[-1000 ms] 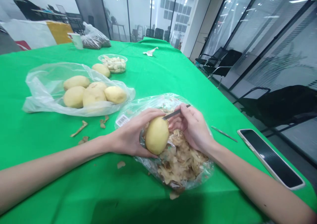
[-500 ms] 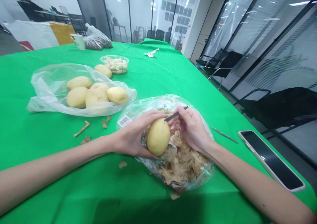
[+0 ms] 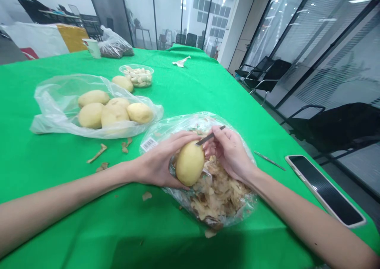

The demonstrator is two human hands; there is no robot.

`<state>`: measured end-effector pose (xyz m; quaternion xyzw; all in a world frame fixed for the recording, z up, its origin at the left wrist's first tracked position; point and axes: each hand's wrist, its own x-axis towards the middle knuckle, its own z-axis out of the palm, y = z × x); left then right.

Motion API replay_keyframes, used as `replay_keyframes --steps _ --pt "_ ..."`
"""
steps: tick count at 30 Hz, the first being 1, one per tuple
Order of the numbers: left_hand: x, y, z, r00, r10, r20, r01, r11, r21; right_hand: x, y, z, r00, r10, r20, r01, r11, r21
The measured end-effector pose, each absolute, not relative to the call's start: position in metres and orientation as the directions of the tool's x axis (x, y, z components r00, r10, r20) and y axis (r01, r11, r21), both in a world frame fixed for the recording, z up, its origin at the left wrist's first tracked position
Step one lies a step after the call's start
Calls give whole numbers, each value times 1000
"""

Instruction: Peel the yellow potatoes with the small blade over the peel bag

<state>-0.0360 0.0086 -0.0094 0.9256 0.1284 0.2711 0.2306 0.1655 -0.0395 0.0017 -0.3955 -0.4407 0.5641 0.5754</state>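
Note:
My left hand (image 3: 160, 160) is wrapped round a peeled yellow potato (image 3: 190, 164), holding it upright. Between the thumb and fingers of my right hand (image 3: 233, 152) is a thin dark flat blade (image 3: 212, 135), whose lower tip meets the potato's upper end. Both hands are over a clear plastic bag (image 3: 175, 123) spread on the table, with a heap of brown peelings (image 3: 219, 193) on it. To the left, several peeled potatoes (image 3: 115, 112) lie in a translucent bag (image 3: 56, 98).
Behind that bag sit one more potato (image 3: 123, 83) and a clear tub of pale pieces (image 3: 141, 77). A slim metal tool (image 3: 270, 161) and a phone (image 3: 326, 191) lie at right on the green cloth (image 3: 89, 229). A paper cup (image 3: 93, 48) stands far left.
The view has shifted very slightly. Both hands, the potato and the blade keep nearly the same positions, with the blade still against the potato's upper end.

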Motion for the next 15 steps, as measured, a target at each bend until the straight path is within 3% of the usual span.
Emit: replay_keyframes --steps 15 --pt "-36 10 -9 816 342 466 89 -870 484 168 -39 2 -8 998 66 -338 59 -939"
